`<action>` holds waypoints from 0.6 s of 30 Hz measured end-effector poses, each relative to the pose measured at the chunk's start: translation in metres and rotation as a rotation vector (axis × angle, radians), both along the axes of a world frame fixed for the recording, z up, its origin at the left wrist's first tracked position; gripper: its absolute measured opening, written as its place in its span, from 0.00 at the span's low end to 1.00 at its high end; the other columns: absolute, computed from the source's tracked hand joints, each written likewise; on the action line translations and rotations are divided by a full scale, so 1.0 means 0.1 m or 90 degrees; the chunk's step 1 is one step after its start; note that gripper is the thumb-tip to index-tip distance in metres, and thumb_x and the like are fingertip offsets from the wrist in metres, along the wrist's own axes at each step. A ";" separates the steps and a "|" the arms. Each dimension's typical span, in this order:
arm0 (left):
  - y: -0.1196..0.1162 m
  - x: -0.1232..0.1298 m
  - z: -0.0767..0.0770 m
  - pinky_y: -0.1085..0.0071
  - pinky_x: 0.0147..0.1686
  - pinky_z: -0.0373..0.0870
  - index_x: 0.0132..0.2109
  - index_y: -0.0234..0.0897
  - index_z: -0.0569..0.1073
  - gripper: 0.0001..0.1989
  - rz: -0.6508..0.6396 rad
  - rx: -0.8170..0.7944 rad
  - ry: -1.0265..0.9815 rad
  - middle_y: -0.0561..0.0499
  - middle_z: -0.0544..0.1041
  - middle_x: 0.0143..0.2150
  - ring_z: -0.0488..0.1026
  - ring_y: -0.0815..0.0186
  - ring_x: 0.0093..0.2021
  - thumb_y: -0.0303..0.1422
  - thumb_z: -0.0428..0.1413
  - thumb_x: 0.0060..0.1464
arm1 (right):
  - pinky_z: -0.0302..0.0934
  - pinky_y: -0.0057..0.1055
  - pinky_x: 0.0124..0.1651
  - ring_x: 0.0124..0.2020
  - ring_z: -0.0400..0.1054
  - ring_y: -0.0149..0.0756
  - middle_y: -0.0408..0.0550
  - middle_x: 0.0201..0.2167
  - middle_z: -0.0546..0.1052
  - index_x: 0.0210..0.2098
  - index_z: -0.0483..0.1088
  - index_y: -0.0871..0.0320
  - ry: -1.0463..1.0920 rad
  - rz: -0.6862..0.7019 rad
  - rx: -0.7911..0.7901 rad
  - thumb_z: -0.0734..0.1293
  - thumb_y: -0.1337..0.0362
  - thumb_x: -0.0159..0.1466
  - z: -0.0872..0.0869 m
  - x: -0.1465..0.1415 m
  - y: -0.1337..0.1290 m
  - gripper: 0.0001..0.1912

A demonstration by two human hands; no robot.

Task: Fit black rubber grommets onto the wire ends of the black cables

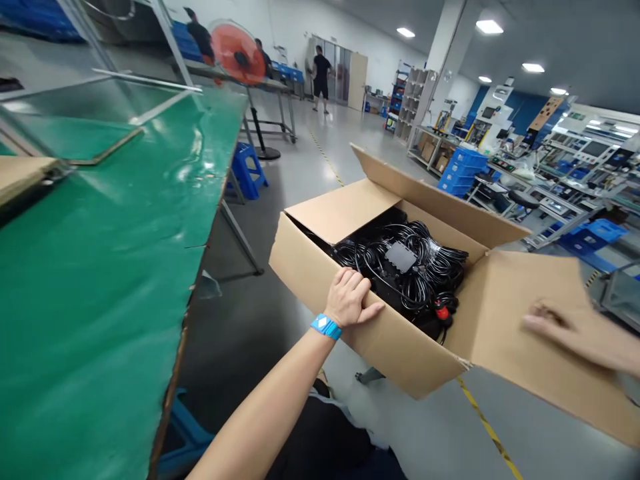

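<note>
A cardboard box (410, 360) stands before me with its flaps folded up and out. Inside lie coiled black cables (425, 263), a grey plate-like piece (401, 256) and a red part (442, 312) near the front right corner. My left hand (349, 297), with a blue band at the wrist, is closed over the box's near rim, fingers hooked inside. Over the right flap (530, 293) is my right hand (560, 327), smeared by motion; whether it touches the flap I cannot tell.
To the left is a green-topped table (125, 267) with a metal frame on it. Behind stand a blue stool (247, 170), a red fan (237, 53) and stacked blue crates (463, 171). A person (321, 73) is far back; workbenches line the right.
</note>
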State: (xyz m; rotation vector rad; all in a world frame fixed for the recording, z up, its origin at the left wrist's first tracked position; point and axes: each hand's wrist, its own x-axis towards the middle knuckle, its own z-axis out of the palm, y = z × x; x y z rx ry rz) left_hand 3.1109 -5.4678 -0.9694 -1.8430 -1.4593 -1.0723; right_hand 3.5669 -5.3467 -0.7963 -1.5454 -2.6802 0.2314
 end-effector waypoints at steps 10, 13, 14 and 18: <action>-0.09 0.05 0.07 0.54 0.51 0.66 0.32 0.40 0.70 0.23 0.013 0.002 0.007 0.46 0.68 0.29 0.65 0.55 0.35 0.52 0.45 0.65 | 0.50 0.48 0.71 0.70 0.53 0.51 0.59 0.71 0.58 0.71 0.51 0.61 -0.053 0.158 0.269 0.56 0.51 0.71 -0.66 -1.24 0.77 0.34; -0.15 0.10 0.07 0.54 0.51 0.66 0.31 0.40 0.69 0.23 0.015 0.005 0.001 0.47 0.68 0.29 0.66 0.55 0.35 0.51 0.44 0.66 | 0.35 0.56 0.75 0.76 0.32 0.56 0.61 0.77 0.37 0.75 0.33 0.68 -0.077 0.053 0.352 0.60 0.43 0.67 -0.52 -1.55 1.27 0.52; -0.18 0.12 0.07 0.54 0.51 0.66 0.31 0.40 0.69 0.24 0.014 0.006 -0.002 0.47 0.68 0.29 0.66 0.55 0.35 0.51 0.44 0.66 | 0.33 0.58 0.75 0.77 0.28 0.58 0.61 0.77 0.33 0.75 0.31 0.69 -0.077 0.004 0.346 0.60 0.39 0.66 -0.48 -1.62 1.43 0.56; -0.27 0.26 0.07 0.54 0.51 0.65 0.32 0.39 0.69 0.25 0.012 0.014 -0.027 0.47 0.69 0.29 0.68 0.56 0.35 0.51 0.42 0.67 | 0.32 0.61 0.73 0.76 0.26 0.61 0.63 0.76 0.31 0.75 0.33 0.67 -0.055 -0.132 0.303 0.54 0.32 0.65 -0.50 -1.78 1.95 0.56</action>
